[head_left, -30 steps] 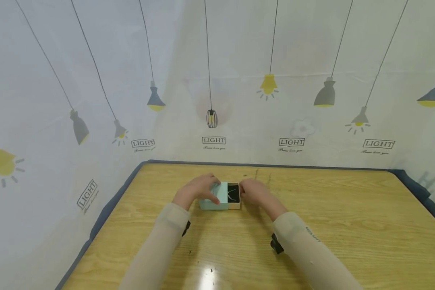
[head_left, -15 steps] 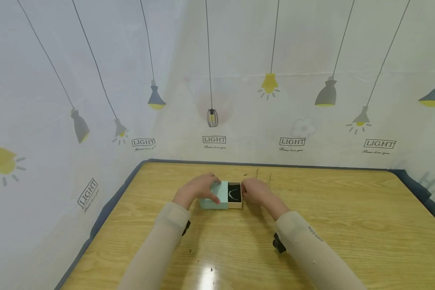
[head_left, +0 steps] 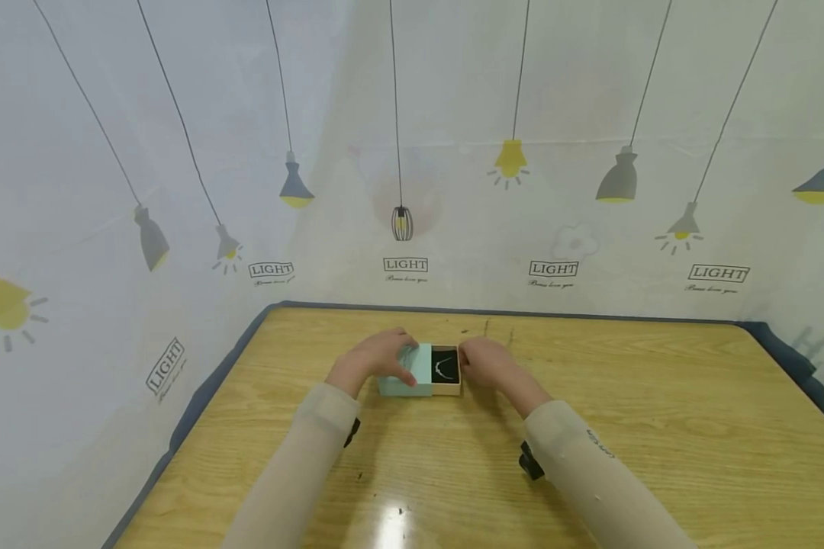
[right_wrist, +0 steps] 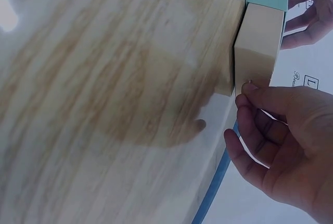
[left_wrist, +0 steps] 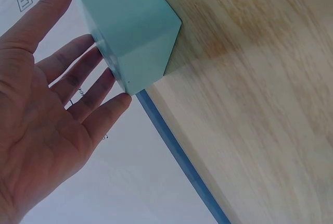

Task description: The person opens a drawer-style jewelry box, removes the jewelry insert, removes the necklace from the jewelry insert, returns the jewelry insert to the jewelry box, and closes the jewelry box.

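Note:
A mint-green box sleeve (head_left: 423, 363) lies on the wooden table, with a cream drawer (head_left: 446, 390) partly out of its right end. Inside the drawer is a black insert (head_left: 452, 355) carrying a thin silver chain (head_left: 439, 370). My left hand (head_left: 376, 357) holds the sleeve from above, thumb on the near side and fingers on the far side. At the drawer's outer end is my right hand (head_left: 487, 363); in the right wrist view its thumb and forefinger pinch a small pull (right_wrist: 250, 82), mostly hidden by the fingertips.
The wooden table (head_left: 659, 427) runs up to a pale wall sheet (head_left: 474, 229) printed with lamps. Dark blue edging (head_left: 199, 393) borders the table at the left, back and right.
The drawer has slid a little farther right out of the sleeve, and my right hand has moved right with it. My left hand and the sleeve have stayed in place.

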Demonstrator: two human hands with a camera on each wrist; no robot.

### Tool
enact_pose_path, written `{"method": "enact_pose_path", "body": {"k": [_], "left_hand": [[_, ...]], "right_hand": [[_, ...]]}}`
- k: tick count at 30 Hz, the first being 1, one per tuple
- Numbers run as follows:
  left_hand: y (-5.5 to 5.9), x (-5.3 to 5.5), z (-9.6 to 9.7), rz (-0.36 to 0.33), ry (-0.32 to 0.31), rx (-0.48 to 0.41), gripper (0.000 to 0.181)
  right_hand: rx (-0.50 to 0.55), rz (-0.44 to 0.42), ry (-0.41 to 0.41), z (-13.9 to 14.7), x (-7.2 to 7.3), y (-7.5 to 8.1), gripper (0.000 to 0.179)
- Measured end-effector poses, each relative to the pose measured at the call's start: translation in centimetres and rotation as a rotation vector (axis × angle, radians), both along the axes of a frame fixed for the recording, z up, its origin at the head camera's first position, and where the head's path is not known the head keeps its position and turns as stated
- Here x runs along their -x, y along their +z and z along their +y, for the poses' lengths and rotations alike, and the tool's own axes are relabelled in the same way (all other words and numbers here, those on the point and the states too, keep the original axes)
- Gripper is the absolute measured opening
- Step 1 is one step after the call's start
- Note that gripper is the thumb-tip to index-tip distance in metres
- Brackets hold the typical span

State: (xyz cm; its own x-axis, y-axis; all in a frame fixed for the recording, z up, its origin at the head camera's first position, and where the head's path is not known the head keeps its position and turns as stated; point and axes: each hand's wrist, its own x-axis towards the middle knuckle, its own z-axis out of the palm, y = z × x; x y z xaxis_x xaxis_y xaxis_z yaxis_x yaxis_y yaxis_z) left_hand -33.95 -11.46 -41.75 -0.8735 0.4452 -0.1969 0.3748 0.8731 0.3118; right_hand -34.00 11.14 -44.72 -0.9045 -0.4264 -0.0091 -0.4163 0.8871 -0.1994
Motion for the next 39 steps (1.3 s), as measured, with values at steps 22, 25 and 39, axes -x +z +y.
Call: {"method": "enact_pose_path", "body": {"k": [22, 25, 39], "left_hand": [[-0.05, -0.20, 0.12, 0.000, 0.013, -0.015, 0.074], [-0.04, -0.20, 0.08, 0.000, 0.010, -0.015, 0.074], [-0.11, -0.10, 0.11, -0.002, 0.011, -0.016, 0.074]], "right_hand": [[-0.017, -0.020, -0.023, 0.37, -0.12, 0.18, 0.012], [-0.023, -0.019, -0.020, 0.42, -0.09, 0.19, 0.012], [-0.022, -0.034, -0.029, 0.56, -0.08, 0.14, 0.011]]}}
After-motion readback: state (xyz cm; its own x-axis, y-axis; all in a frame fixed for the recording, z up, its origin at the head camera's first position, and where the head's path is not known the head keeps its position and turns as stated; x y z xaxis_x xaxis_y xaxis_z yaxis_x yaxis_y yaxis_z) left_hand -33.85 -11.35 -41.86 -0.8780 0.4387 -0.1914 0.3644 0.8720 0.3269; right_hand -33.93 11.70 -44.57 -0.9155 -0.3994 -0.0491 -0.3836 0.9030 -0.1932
